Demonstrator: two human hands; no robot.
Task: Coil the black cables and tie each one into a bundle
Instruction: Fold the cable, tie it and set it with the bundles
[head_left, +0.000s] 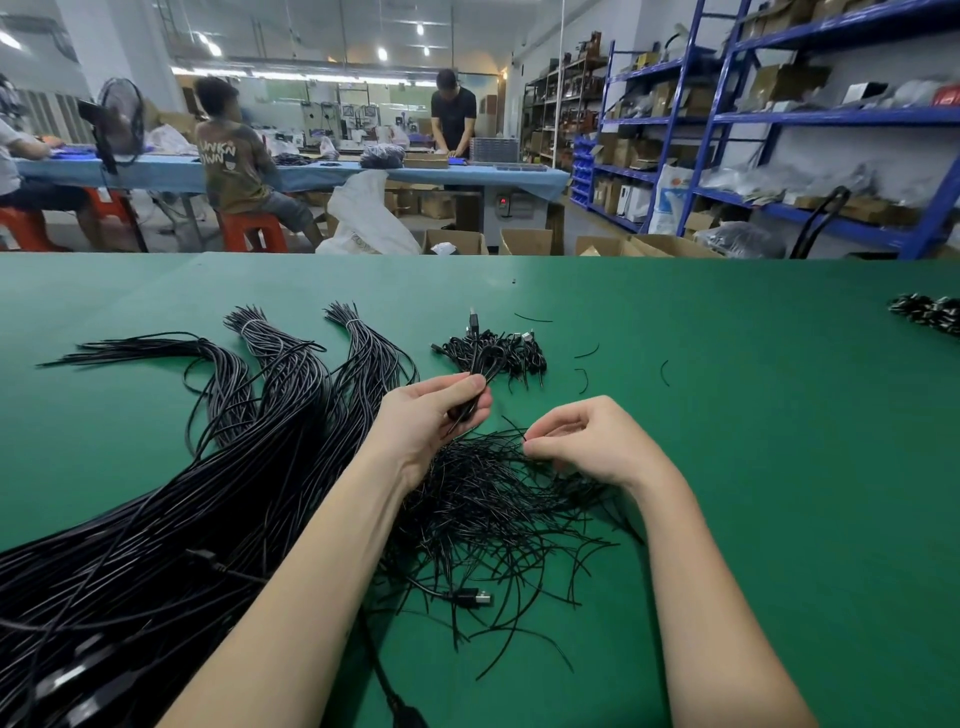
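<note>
On green mat: L hand (431, 415) grip holds coiled cable (475, 382); R hand (587, 441) pinches tie (511, 423).

Small factory or assembly workshop, cable packing line by the look of it. Long green work table (727, 415) covered in heaps of black cables (156, 519) and a pile of short ties (493, 509). Behind it another bench with a blue cover (322, 174), people working at it, two seated on orange plastic stools (249, 231), one standing. Blue steel shelving (753, 117) down the right side, loaded with cartons and bagged parts. Open cardboard boxes (524, 241) on the floor, a standing fan (122, 122), strip lights overhead.
</note>
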